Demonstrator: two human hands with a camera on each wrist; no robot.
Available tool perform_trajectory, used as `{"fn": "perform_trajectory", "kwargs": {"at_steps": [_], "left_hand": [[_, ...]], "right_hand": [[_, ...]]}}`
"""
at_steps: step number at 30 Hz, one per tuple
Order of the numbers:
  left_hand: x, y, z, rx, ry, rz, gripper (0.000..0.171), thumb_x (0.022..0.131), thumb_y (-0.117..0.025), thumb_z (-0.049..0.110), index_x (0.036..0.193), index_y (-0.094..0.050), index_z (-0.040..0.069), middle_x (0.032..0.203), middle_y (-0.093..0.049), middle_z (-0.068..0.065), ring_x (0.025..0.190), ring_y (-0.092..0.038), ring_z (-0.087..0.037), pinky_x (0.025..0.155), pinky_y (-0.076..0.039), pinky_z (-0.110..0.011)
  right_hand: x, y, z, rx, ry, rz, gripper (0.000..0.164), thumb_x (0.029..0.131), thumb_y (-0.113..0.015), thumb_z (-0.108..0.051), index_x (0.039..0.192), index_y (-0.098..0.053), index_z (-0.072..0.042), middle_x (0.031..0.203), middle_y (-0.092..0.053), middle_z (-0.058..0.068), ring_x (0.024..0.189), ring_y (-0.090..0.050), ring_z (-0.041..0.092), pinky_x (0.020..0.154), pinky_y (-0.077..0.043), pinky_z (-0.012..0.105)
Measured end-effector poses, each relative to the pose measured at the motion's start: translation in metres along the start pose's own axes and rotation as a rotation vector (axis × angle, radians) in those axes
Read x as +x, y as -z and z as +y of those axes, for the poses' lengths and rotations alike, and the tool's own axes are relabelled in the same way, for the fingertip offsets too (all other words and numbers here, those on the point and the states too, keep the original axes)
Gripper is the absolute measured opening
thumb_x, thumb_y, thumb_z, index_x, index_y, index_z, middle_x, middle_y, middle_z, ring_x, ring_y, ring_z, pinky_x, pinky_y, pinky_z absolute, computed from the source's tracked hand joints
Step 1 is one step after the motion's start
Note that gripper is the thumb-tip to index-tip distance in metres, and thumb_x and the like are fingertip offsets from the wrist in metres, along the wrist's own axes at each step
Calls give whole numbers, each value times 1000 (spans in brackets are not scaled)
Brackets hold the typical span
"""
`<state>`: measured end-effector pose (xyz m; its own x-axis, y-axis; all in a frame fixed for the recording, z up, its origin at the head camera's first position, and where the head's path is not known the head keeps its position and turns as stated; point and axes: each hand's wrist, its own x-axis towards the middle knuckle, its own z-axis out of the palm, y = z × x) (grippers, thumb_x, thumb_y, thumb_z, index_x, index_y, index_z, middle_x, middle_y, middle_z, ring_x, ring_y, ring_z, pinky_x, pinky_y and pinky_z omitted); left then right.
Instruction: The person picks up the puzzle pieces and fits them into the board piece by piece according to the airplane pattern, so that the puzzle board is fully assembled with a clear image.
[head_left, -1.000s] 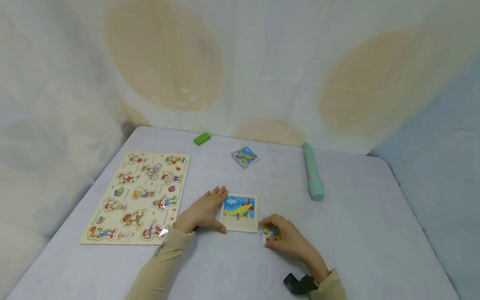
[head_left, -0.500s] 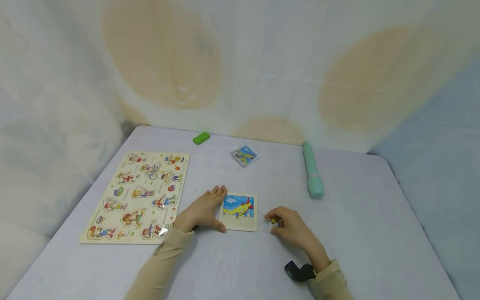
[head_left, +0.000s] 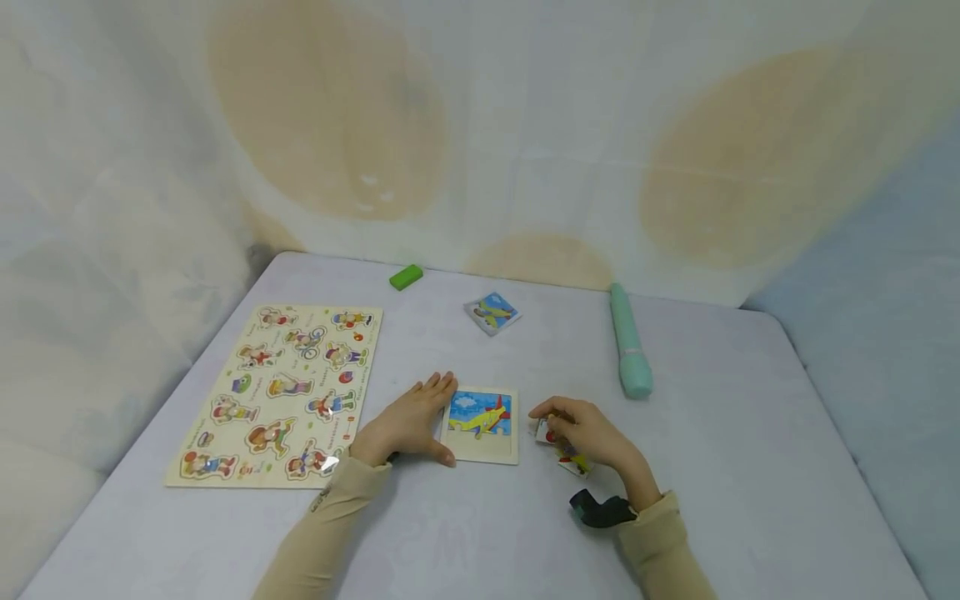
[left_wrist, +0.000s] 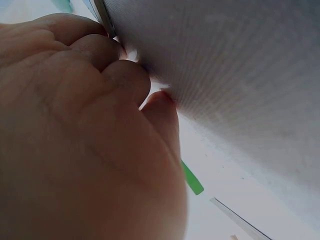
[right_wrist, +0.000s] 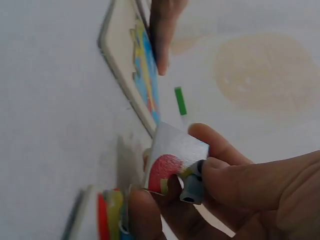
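My left hand (head_left: pixel 405 423) lies with spread, straight fingers along the left edge of a wooden jigsaw tray (head_left: pixel 483 450). A yellow airplane on blue sky fills the tray's upper part; its lower part is bare wood. Right of the tray, my right hand (head_left: pixel 588 433) pinches a jigsaw piece (right_wrist: pixel 172 145), white with a red circle, between thumb and fingers. More pieces (head_left: pixel 576 461), yellow, red and white, show under the same hand. In the right wrist view these colourful pieces (right_wrist: pixel 112 215) sit at the lower fingers, partly cut off by the frame.
A large board with cartoon children (head_left: pixel 277 392) lies left of the left hand. Toward the back are a green block (head_left: pixel 407 277), a small airplane picture (head_left: pixel 492 313) in a clear wrapper, and a mint-green wand-shaped object (head_left: pixel 630 342). Patterned cloth hangs behind the table.
My right hand has moved up and slightly right, away from the tray's lower corner. Pieces bunched in its fingers now show apart, one at the fingertips. The left hand stays in place.
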<state>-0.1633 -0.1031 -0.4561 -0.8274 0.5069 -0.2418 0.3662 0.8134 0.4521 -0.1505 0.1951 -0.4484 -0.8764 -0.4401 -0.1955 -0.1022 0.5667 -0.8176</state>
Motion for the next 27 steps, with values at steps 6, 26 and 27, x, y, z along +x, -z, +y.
{"fn": "perform_trajectory", "kwargs": {"at_steps": [6, 26, 27], "left_hand": [[0, 1, -1, 13, -13, -3, 120, 63, -88, 45, 153, -21, 1, 162, -15, -14, 151, -10, -31, 124, -12, -48], [0, -1, -3, 6, -27, 13, 120, 63, -88, 45, 152, -22, -2, 161, -17, -17, 151, -12, -34, 123, -15, -51], [0, -2, -3, 3, -26, 14, 120, 63, -88, 45, 152, -22, -2, 161, -17, -17, 151, -12, -34, 123, -14, -51]], "right_hand": [[8, 0, -7, 13, 7, -62, 20, 98, -52, -8, 113, -64, -3, 82, -63, 7, 66, -57, 16, 61, -54, 25], [50, -62, -43, 71, 69, 22, 15, 88, -68, -6, 103, -67, -3, 77, -71, 7, 59, -61, 7, 55, -52, 19], [51, -64, -43, 64, 71, 43, 16, 87, -69, -7, 103, -67, -3, 78, -72, 7, 59, -61, 6, 55, -51, 18]]}}
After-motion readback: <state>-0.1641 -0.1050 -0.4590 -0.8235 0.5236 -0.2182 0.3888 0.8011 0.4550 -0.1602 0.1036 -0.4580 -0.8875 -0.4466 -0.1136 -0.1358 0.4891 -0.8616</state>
